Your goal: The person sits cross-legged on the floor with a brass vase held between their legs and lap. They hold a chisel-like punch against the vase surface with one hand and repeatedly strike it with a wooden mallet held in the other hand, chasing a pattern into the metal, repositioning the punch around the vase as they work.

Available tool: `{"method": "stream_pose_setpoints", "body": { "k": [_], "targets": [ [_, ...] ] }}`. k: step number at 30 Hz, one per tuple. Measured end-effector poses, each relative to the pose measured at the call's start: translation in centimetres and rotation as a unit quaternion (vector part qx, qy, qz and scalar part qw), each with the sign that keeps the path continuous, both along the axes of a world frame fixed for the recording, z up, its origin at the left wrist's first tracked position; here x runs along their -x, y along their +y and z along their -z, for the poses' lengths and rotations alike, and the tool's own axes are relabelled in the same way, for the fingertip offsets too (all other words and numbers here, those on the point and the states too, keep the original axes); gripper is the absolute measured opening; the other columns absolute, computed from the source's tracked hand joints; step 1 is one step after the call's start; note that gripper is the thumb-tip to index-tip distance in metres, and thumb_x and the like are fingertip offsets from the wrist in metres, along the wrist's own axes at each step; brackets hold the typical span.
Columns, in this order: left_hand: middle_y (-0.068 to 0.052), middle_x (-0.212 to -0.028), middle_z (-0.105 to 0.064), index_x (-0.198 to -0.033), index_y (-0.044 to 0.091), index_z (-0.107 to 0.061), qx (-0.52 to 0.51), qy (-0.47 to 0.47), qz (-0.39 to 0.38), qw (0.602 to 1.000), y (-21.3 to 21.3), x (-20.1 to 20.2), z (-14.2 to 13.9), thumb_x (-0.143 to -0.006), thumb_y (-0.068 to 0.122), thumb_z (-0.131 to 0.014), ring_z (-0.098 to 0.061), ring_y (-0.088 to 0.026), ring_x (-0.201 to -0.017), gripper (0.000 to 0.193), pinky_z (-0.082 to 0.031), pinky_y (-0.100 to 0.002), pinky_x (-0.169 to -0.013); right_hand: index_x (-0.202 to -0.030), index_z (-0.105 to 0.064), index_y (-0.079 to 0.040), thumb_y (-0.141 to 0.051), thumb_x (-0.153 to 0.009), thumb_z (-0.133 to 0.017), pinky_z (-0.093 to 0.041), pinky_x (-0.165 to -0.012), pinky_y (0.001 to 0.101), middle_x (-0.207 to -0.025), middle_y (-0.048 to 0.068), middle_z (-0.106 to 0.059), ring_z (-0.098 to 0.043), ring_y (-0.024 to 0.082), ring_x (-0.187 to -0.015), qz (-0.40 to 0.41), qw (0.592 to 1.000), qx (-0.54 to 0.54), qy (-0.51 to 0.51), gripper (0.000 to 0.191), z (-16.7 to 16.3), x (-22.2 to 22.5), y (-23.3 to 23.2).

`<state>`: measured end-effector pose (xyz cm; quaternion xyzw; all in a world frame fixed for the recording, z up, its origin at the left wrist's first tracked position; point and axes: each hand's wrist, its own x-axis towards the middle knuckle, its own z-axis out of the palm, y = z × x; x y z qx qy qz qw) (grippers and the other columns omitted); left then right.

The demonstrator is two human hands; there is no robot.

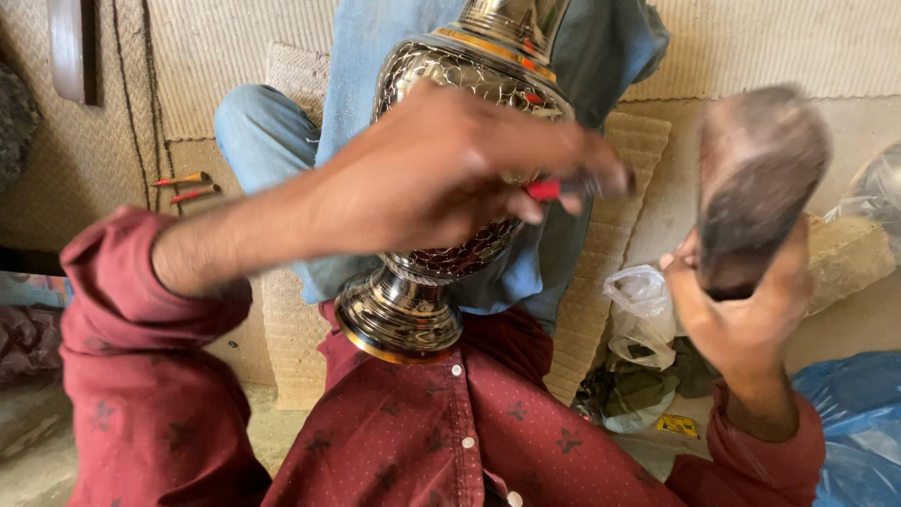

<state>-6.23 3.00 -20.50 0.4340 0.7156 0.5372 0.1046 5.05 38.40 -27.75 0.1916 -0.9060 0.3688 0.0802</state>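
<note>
I'm pinching a red-handled engraving tool in my left hand against the metal vase lying tilted across my lap, neck pointing away, while my right hand is gripping a wooden mallet raised well right of it.

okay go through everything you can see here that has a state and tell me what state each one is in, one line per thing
Vase: tilted, foot resting on the person's lap.
Left hand: closed on a red-handled tool, held against the vase.
Right hand: gripping a wooden mallet, raised, blurred.
Two spare tools: lying flat on the mat.
Plastic bag: crumpled, open on the floor.
Blue sheet: rumpled.
</note>
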Motion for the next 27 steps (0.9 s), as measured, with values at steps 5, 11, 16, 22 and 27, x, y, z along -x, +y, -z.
{"method": "stream_pose_setpoints", "body": {
  "k": [5, 11, 16, 22, 27],
  "targets": [
    [-0.007, -0.114, -0.074, -0.134, 0.007, -0.058, 0.027, -0.015, -0.149, 0.988, -0.5, -2.5, 0.3, -0.095, 0.007, -0.080, -0.075, -0.021, -0.095, 0.045, -0.059, -0.031, -0.079, -0.165, -0.031, -0.005, 0.009, -0.096, -0.077, -0.053, -0.074, 0.0341, -0.094, 0.014, -0.065, -0.067, 0.024, -0.078, -0.007, 0.996, -0.070, 0.049, 0.084, -0.1, 1.6, 1.6],
    [-0.010, -0.123, -0.072, -0.138, 0.005, -0.057, -0.008, 0.036, -0.161, 0.986, -0.6, -2.8, 0.6, -0.096, 0.004, -0.081, -0.075, -0.027, -0.110, 0.048, -0.061, -0.035, -0.091, -0.164, -0.034, -0.006, 0.008, -0.095, -0.077, -0.051, -0.072, 0.0328, -0.092, 0.013, -0.063, -0.065, 0.022, -0.076, -0.014, 0.995, -0.084, 0.055, 0.083, -3.3, 2.7, 1.5],
    [-0.009, -0.121, -0.072, -0.133, 0.001, -0.057, -0.039, -0.019, -0.138, 0.990, -0.5, -2.7, 0.1, -0.098, -0.001, -0.074, -0.076, -0.022, -0.109, 0.040, -0.063, -0.029, -0.085, -0.164, -0.036, -0.007, 0.008, -0.094, -0.077, -0.048, -0.070, 0.0318, -0.089, 0.013, -0.062, -0.063, 0.020, -0.074, -0.057, 0.986, -0.151, 0.052, 0.083, -5.9, 4.3, -0.2],
    [-0.010, -0.119, -0.069, -0.126, 0.003, -0.053, -0.245, -0.318, -0.268, 0.876, -5.3, -2.6, 3.2, -0.099, -0.010, -0.069, -0.073, -0.016, -0.087, 0.034, -0.067, -0.031, -0.078, -0.168, -0.020, -0.014, 0.009, -0.102, -0.077, -0.050, -0.081, 0.0298, -0.104, 0.013, -0.063, -0.065, 0.020, -0.087, -0.002, 0.995, -0.083, 0.057, 0.090, -1.2, 3.1, 0.5],
    [-0.012, -0.116, -0.061, -0.146, -0.004, -0.049, -0.290, -0.160, -0.472, 0.817, -12.4, -0.3, 11.7, -0.109, -0.014, -0.067, -0.065, -0.019, -0.089, 0.042, -0.058, -0.036, -0.078, -0.169, -0.011, -0.009, 0.013, -0.105, -0.075, -0.056, -0.088, 0.0242, -0.115, 0.005, -0.060, -0.062, 0.013, -0.094, 0.159, 0.962, 0.210, -0.069, 0.093, 8.9, 3.2, -0.2]
  ]
}}
